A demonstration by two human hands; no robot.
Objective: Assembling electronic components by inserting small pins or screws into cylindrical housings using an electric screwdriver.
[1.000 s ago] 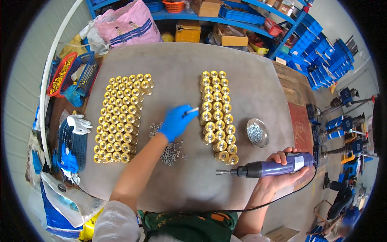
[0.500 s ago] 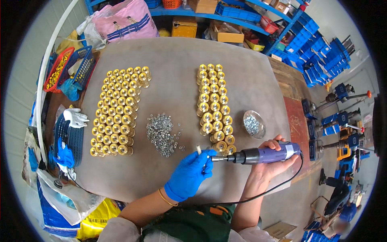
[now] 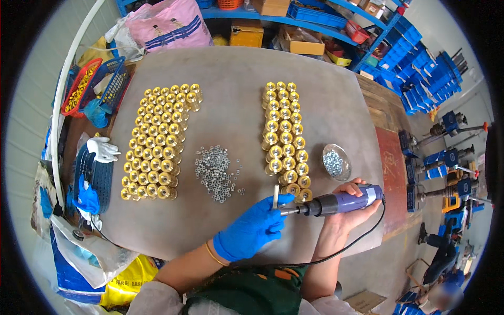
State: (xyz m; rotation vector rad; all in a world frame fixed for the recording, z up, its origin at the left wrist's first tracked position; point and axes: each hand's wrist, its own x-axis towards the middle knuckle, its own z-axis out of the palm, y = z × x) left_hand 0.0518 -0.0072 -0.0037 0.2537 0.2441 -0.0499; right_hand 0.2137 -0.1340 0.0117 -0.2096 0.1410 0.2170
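My right hand point(image 3: 353, 206), bare, is wrapped round a purple and black electric screwdriver point(image 3: 336, 203) with its bit toward the left. My left hand point(image 3: 249, 229), in a blue glove, is closed on a short pale rod point(image 3: 276, 197) that stands up out of its fingers. Those fingers also meet the metal bit point(image 3: 292, 211) at its tip; what lies there is hidden. Just beyond the bit ends a block of brass fittings point(image 3: 285, 129) standing in columns. Left of it lies a loose heap of small metal nuts point(image 3: 215, 172).
Another block of brass fittings point(image 3: 157, 142) stands on the left of the grey table point(image 3: 231, 79). A clear bowl of nuts point(image 3: 336, 162) sits at the right. The screwdriver's black cord point(image 3: 336, 255) loops near my right forearm. Baskets point(image 3: 107, 86) flank the table's left edge.
The screwdriver and my left hand have shifted slightly, the left hand to the right with the pale rod. The rod now stands more upright. The whole view has moved a little.
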